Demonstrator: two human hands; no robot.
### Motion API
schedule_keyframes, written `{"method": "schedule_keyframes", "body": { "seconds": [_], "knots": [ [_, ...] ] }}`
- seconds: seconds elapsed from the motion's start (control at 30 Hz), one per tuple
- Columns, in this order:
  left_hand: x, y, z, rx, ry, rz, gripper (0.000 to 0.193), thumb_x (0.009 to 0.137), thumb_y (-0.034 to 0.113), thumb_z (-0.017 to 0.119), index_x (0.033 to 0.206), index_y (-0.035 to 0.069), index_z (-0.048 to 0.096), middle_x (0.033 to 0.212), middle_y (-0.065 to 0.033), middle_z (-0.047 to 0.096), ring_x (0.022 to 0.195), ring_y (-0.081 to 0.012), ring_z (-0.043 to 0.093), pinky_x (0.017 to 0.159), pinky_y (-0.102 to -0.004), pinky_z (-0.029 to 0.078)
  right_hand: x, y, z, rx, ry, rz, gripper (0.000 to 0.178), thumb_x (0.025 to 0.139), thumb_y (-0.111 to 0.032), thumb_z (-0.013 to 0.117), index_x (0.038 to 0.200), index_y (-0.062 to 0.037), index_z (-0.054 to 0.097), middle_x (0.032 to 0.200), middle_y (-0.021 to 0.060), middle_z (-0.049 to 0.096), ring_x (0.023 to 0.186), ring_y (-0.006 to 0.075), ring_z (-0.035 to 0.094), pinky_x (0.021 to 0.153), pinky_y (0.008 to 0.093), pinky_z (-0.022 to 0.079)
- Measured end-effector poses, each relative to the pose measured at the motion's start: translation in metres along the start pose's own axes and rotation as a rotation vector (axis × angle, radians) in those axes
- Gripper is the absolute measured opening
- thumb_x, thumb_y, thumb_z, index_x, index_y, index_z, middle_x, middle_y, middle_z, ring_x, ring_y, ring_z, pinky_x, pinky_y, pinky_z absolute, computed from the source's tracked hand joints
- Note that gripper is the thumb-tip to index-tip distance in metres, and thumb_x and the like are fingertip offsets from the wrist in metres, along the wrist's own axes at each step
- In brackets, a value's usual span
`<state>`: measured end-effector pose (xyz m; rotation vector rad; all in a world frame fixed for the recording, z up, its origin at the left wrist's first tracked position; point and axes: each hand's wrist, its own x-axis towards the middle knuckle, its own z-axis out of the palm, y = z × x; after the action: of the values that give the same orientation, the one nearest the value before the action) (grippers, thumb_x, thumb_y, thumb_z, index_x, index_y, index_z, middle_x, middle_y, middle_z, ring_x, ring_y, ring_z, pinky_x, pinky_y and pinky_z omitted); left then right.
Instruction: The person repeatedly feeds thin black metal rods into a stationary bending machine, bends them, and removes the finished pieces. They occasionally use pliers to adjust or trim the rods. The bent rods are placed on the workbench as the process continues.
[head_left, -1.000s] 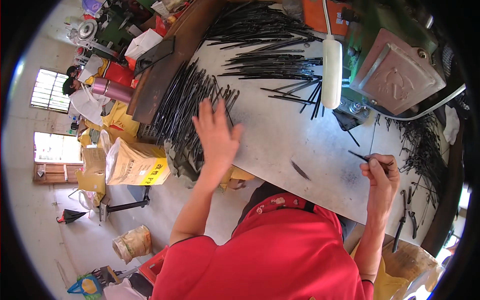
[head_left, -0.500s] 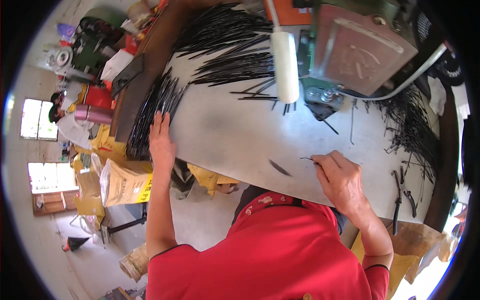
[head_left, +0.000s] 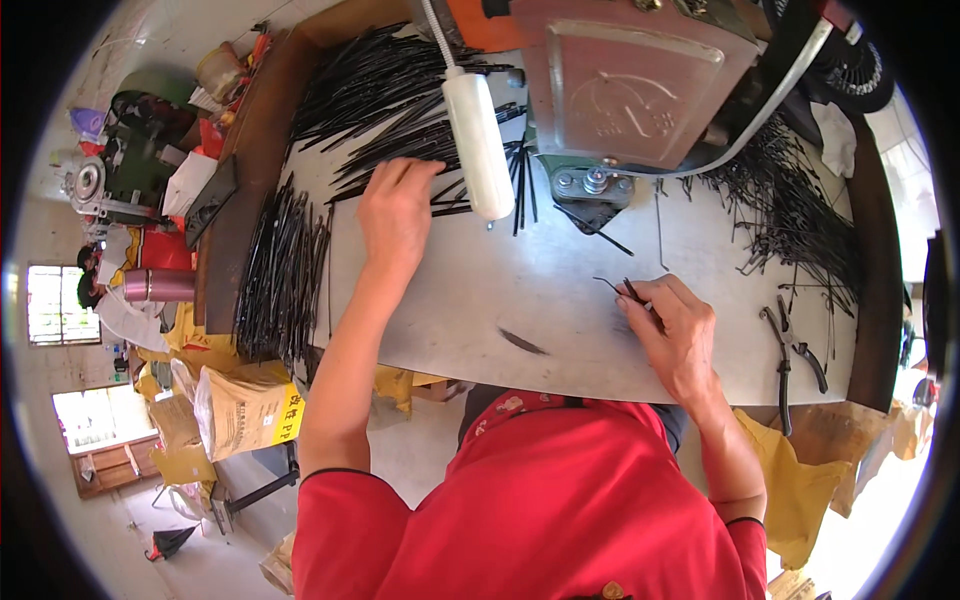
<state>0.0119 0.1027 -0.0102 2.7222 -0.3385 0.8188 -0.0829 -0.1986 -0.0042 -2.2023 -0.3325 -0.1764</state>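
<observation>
My left hand [head_left: 397, 205] is over the near left end of a pile of thin black rods [head_left: 385, 150], its fingers bent together. Whatever lies between its fingertips is hidden. Closer to the table's front edge, my right hand [head_left: 675, 330] pinches a thin black rod [head_left: 606, 283] with a hooked tip. A second dark end pokes out beside it at the fingertips. Between me and the machine, a dark streak [head_left: 523, 341] marks the metal tabletop [head_left: 450, 300].
A pinkish-fronted machine [head_left: 635, 90] with a metal fixture [head_left: 594, 183] stands ahead. A white lamp [head_left: 478, 150] hangs low beside it. Bent black rods [head_left: 790, 205] heap at right, near pliers [head_left: 790, 350]. A straight-rod bundle [head_left: 283, 275] lies left.
My left hand has moved right and away from the left bundle to the middle pile. My right hand still pinches the hooked rod, with another dark end now showing. The view has shifted right.
</observation>
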Motion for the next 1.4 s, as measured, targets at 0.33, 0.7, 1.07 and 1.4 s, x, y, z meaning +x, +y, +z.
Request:
{"method": "schedule_keyframes", "body": {
  "seconds": [0.33, 0.7, 1.07, 1.4],
  "knots": [
    [0.019, -0.016, 0.039, -0.071, 0.259, 0.269, 0.017, 0.073, 0.0, 0.065, 0.09, 0.003, 0.063, 0.084, -0.0104, 0.063, 0.07, -0.0264, 0.062, 0.057, -0.0341, 0.052, 0.007, 0.001, -0.027, 0.426, -0.078, 0.592, 0.022, 0.084, -0.017, 0.063, 0.095, 0.0018, 0.064, 0.063, 0.0076, 0.059, 0.046, 0.0105, 0.05, 0.044, 0.0254, 0.039],
    [0.01, 0.112, 0.03, -1.552, -0.446, -0.868, 0.029, 0.086, 0.007, 0.064, 0.114, 0.003, 0.058, 0.085, -0.0013, 0.062, 0.073, -0.0075, 0.055, 0.064, -0.0206, 0.044, 0.069, 0.002, 0.013, 0.988, -0.046, 0.58, 0.019, 0.086, -0.018, 0.056, 0.092, -0.0003, 0.06, 0.062, 0.0055, 0.058, 0.041, 0.009, 0.049, 0.038, 0.0221, 0.034],
    [0.004, 0.127, 0.036, -1.672, -0.295, -0.961, 0.025, 0.09, 0.007, 0.059, 0.115, 0.002, 0.057, 0.092, -0.0014, 0.062, 0.076, -0.0069, 0.057, 0.064, -0.019, 0.045, 0.07, -0.001, 0.02, 0.96, -0.014, 0.529, 0.019, 0.087, -0.017, 0.054, 0.094, -0.0007, 0.059, 0.062, 0.0047, 0.059, 0.04, 0.0076, 0.048, 0.036, 0.0209, 0.033],
    [0.006, 0.127, 0.032, -1.676, -0.34, -0.963, 0.026, 0.09, 0.008, 0.06, 0.116, 0.001, 0.056, 0.09, -0.0012, 0.062, 0.074, -0.0063, 0.056, 0.064, -0.0188, 0.045, 0.069, -0.002, 0.02, 0.927, 0.005, 0.531, 0.02, 0.088, -0.018, 0.055, 0.095, 0.0003, 0.059, 0.062, 0.0044, 0.058, 0.04, 0.0073, 0.048, 0.036, 0.0211, 0.034]
  ]
}}
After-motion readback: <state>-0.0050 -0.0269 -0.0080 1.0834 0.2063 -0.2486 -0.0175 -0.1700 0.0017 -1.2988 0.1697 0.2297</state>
